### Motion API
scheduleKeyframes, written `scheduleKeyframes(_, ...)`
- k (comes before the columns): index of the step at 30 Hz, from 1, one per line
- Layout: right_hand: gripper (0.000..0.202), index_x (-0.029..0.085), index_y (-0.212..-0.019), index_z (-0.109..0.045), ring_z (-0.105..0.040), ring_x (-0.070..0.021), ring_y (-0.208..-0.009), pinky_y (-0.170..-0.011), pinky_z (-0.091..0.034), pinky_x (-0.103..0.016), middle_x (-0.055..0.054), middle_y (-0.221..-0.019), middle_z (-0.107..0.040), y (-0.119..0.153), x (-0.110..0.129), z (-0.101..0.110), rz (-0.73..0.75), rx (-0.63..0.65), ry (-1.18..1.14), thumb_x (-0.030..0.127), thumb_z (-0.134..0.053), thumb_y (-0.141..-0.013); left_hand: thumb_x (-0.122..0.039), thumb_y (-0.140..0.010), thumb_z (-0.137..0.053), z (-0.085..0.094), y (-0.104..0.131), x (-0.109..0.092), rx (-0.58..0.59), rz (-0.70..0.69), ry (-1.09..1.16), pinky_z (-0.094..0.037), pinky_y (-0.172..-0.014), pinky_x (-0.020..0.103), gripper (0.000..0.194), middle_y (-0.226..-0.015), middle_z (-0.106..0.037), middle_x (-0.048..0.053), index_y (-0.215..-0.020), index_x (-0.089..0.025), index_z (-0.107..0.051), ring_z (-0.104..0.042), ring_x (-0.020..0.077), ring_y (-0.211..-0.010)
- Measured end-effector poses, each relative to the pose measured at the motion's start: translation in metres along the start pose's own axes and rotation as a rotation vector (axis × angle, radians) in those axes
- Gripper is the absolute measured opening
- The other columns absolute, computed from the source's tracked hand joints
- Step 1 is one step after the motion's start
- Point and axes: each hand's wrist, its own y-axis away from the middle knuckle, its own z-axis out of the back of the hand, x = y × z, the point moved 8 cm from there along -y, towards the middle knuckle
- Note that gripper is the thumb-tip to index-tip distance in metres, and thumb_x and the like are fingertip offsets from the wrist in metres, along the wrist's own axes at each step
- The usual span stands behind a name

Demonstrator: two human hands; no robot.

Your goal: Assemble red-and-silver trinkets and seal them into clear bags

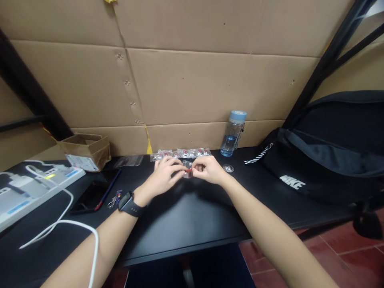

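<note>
Head view: left hand [164, 173] and right hand [209, 169] meet over the black desk [192, 224], fingertips drawn together on a small clear packet with a red part [189, 171]. Both hands pinch it, left from its left edge, right from its right edge; the packet sits between the two sets of fingertips, low over the desk. Whether it touches the surface cannot be told.

Left wrist carries a black smartwatch [129, 204].

Just beyond the hands: a row of similar clear packets [181, 153] with red and white contents, lying along the desk's back edge. Just right of the right hand: a small round clear piece [228, 168] flat on the desk.

Further right and back: water bottle with blue cap [233, 134], upright against the cardboard wall [192, 80]. Far right: black Nike bag [327, 160].

Left of the left hand: phone [90, 196], pen [108, 191], keyring [115, 199], cardboard box [85, 150], white power strip [33, 188] with white cable [69, 224].
</note>
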Motion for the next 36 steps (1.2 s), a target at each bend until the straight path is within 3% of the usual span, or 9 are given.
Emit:
scheduleKeyframes(4, 0.007, 0.018, -0.073, -0.069, -0.057, -0.0115, -0.064, -0.064, -0.042, -0.022, 0.001, -0.07, -0.063, 0.0, -0.017, 0.03, -0.059, -0.052, 0.193, 0.014, -0.064, -0.076, -0.034, -0.1, -0.048, 0.013, 0.001, 0.036, -0.032, 0.066, -0.089, -0.035, -0.096, 0.045, 0.026, -0.123, -0.068, 0.005, -0.115, -0.03, -0.07, -0.052, 0.0277, -0.117)
scheduleKeyframes(8, 0.008, 0.02, -0.068, -0.07, -0.06, -0.0162, -0.076, -0.069, -0.042, -0.025, -0.003, -0.084, -0.069, 0.008, -0.055, 0.057, -0.278, -0.045, 0.451, 0.023, -0.069, -0.076, -0.035, -0.087, -0.065, 0.003, 0.01, 0.071, 0.229, 0.126, -0.119, -0.036, -0.096, 0.045, 0.015, -0.114, -0.071, 0.004, -0.097, -0.03, -0.076, -0.052, 0.0319, -0.117)
scheduleKeyframes(11, 0.007, 0.023, -0.069, -0.073, -0.063, -0.0187, -0.081, -0.066, -0.041, -0.026, -0.004, -0.089, -0.072, 0.017, -0.083, 0.063, -0.453, 0.012, 0.539, 0.027, -0.071, -0.075, -0.036, -0.087, -0.064, -0.005, 0.017, 0.079, 0.39, 0.128, -0.05, -0.039, -0.094, 0.04, 0.016, -0.111, -0.073, 0.002, -0.097, -0.032, -0.077, -0.058, 0.0289, -0.112)
scheduleKeyframes(15, 0.007, 0.024, -0.071, -0.075, -0.066, -0.0187, -0.077, -0.064, -0.043, -0.026, -0.003, -0.086, -0.075, 0.023, -0.105, 0.057, -0.558, 0.099, 0.512, 0.029, -0.072, -0.075, -0.044, -0.084, -0.067, -0.009, 0.017, 0.075, 0.431, 0.118, 0.013, -0.043, -0.087, 0.032, 0.02, -0.1, -0.076, 0.001, -0.091, -0.029, -0.077, -0.065, 0.024, -0.099)
scheduleKeyframes(18, 0.009, 0.023, -0.074, -0.077, -0.068, -0.0182, -0.077, -0.068, -0.047, -0.026, -0.003, -0.083, -0.076, 0.024, -0.113, 0.056, -0.548, 0.154, 0.422, 0.027, -0.07, -0.078, -0.043, -0.085, -0.065, -0.016, 0.014, 0.076, 0.417, 0.125, -0.009, -0.043, -0.084, 0.03, 0.019, -0.093, -0.076, 0.002, -0.083, -0.027, -0.075, -0.066, 0.023, -0.094)
scheduleKeyframes(21, 0.016, 0.021, -0.09, -0.079, -0.071, -0.0196, -0.084, -0.076, -0.051, -0.026, -0.005, -0.093, -0.078, 0.032, -0.122, 0.069, -0.555, 0.191, 0.362, 0.03, -0.073, -0.078, -0.041, -0.087, -0.062, -0.024, 0.014, 0.079, 0.389, 0.121, -0.042, -0.042, -0.082, 0.031, 0.02, -0.092, -0.075, 0.003, -0.081, -0.026, -0.072, -0.065, 0.0235, -0.093)
scheduleKeyframes(26, 0.063, 0.019, -0.119, -0.073, -0.071, -0.0238, -0.1, -0.087, -0.053, -0.028, -0.01, -0.121, -0.073, 0.057, -0.15, 0.093, -0.697, 0.299, 0.427, 0.026, -0.089, -0.059, -0.037, -0.094, -0.053, -0.022, 0.011, 0.081, 0.271, 0.167, -0.084, -0.036, -0.085, 0.035, 0.018, -0.092, -0.073, 0.002, -0.087, -0.025, -0.065, -0.063, 0.0246, -0.095)
scheduleKeyframes(30, 0.06, 0.02, -0.115, -0.074, -0.072, -0.0207, -0.093, -0.081, -0.053, -0.025, -0.006, -0.111, -0.075, 0.062, -0.16, 0.093, -0.728, 0.34, 0.419, 0.023, -0.089, -0.057, -0.038, -0.094, -0.055, -0.01, 0.006, 0.068, 0.167, 0.164, -0.02, -0.035, -0.084, 0.035, 0.017, -0.094, -0.074, 0.001, -0.088, -0.024, -0.063, -0.065, 0.0223, -0.092)
scheduleKeyframes(36, 0.038, 0.019, -0.097, -0.075, -0.07, -0.0159, -0.074, -0.066, -0.051, -0.023, -0.003, -0.09, -0.076, 0.061, -0.159, 0.091, -0.731, 0.257, 0.391, 0.025, -0.084, -0.06, -0.041, -0.091, -0.061, 0.001, 0.001, 0.047, 0.042, 0.128, -0.014, -0.033, -0.091, 0.039, 0.02, -0.098, -0.076, 0.002, -0.104, -0.028, -0.07, -0.064, 0.0262, -0.105)
